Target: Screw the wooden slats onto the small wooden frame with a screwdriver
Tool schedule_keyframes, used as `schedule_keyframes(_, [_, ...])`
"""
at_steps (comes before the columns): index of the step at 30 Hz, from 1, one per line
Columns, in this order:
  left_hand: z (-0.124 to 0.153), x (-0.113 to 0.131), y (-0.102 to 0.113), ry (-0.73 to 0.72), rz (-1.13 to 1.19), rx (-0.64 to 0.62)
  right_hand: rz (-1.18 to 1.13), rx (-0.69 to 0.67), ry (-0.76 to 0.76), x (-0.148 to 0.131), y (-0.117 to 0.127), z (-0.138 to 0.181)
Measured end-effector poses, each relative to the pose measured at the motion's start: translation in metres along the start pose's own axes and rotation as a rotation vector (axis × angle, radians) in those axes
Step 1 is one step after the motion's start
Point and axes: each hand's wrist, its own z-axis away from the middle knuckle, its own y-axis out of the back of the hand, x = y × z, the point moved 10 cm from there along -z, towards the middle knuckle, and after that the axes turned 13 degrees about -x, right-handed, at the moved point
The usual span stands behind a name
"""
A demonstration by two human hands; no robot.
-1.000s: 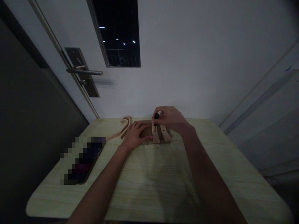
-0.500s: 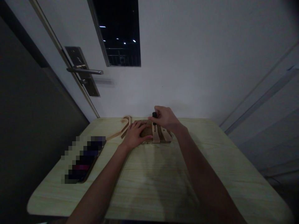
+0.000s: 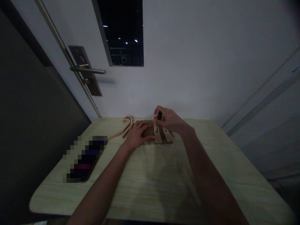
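Observation:
A brown wooden board [image 3: 147,132] lies at the back of the table, partly hidden under my hands. Two pale curved wooden pieces, a nearer strip [image 3: 157,137] and another strip [image 3: 167,135], lie across its right part, with small dark holes or screws in them. My left hand [image 3: 137,134] rests on the board's left part, fingers spread, thumb and forefinger reaching to the nearer strip. Above that strip, my right hand [image 3: 169,119] grips the black handle of what looks like a screwdriver [image 3: 159,115]. Its tip is too small to make out.
Left of the board lie a hook-shaped wooden piece [image 3: 127,121] and a thin wooden strip [image 3: 115,136]. A phone [image 3: 90,161], partly pixelated, lies on the table [image 3: 140,184] at the left. A white door with a metal handle [image 3: 91,71] stands right behind.
My right hand has turned a little around the black handle, which now leans more to the right. My left hand stays on the board. The whole view has shifted slightly.

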Motion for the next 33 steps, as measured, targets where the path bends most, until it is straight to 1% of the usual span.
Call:
schedule_keyframes(5, [0.0, -0.001, -0.001, 0.003, 0.014, -0.006, -0.038, -0.03, -0.007, -0.006, 0.004, 0.002])
schedule_keyframes(9, [-0.001, 0.0, -0.001, -0.006, 0.008, -0.004, -0.035, 0.044, -0.001, -0.002, 0.01, 0.001])
schedule_keyframes(15, [-0.001, 0.0, 0.0, -0.007, 0.006, -0.004, 0.07, 0.123, -0.06, 0.003, 0.011, -0.002])
schedule_keyframes(21, [0.0, 0.001, 0.0, -0.018, 0.003, -0.001, 0.235, 0.136, -0.089, -0.003, 0.006, -0.006])
schedule_keyframes(25, [-0.001, 0.0, -0.001, -0.013, 0.007, -0.007, 0.185, 0.082, -0.101, 0.002, 0.0, -0.006])
schedule_keyframes(31, [-0.001, 0.0, -0.002, -0.022, 0.0, -0.004, 0.008, -0.056, 0.011, -0.004, -0.005, 0.001])
schedule_keyframes(33, [-0.001, 0.0, -0.002, -0.02, -0.003, -0.004, -0.019, -0.085, 0.021, -0.006, -0.005, 0.002])
